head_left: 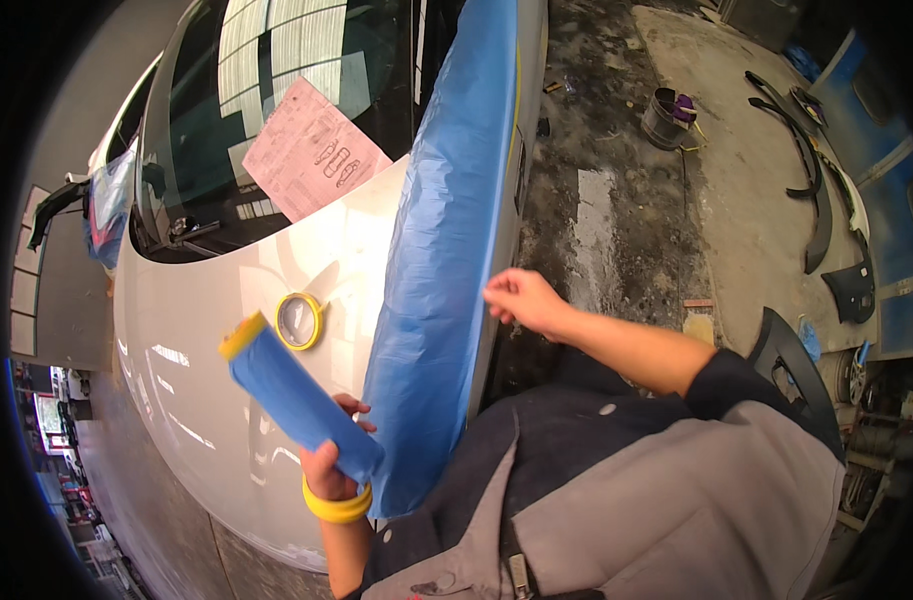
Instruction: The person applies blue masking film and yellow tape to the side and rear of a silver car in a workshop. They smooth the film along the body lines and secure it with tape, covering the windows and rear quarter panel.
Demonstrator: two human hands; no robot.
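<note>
Left hand: wrapped around a fat blue roll, gripping it near the lower end. Hand's here (326, 474), and it's got a yellow tape ring (338, 508) sitting round the wrist like a bangle.
Blue roll (296, 390): up off the paint, tilted, yellow-edged end pointing to the upper left. Bottom end overlaps the sheet from where I'm looking, can't tell if the two are joined.
Right hand (526, 300): fingers curled in, tips right at the outer edge of the blue sheet. Honestly can't tell if they're pinching it or just next to it.
Blue sheet (436, 230): long wrinkly strip running down the side of the white car (196, 350), thin yellow line along part of its outer edge.
Spare tape: another yellow roll (320, 318) lying on the white paint, just beyond the blue roll.
Windshield (191, 100): dark glass full of reflections, with a pink paper (296, 150) over it, little car drawings on that.
Outfit: dark sleeve (766, 385), grey apron (676, 510) over it.
Floor (616, 250): dark and stained, bucket (661, 125) with something purple on its rim, black curved trim pieces (821, 235) further right.
</note>
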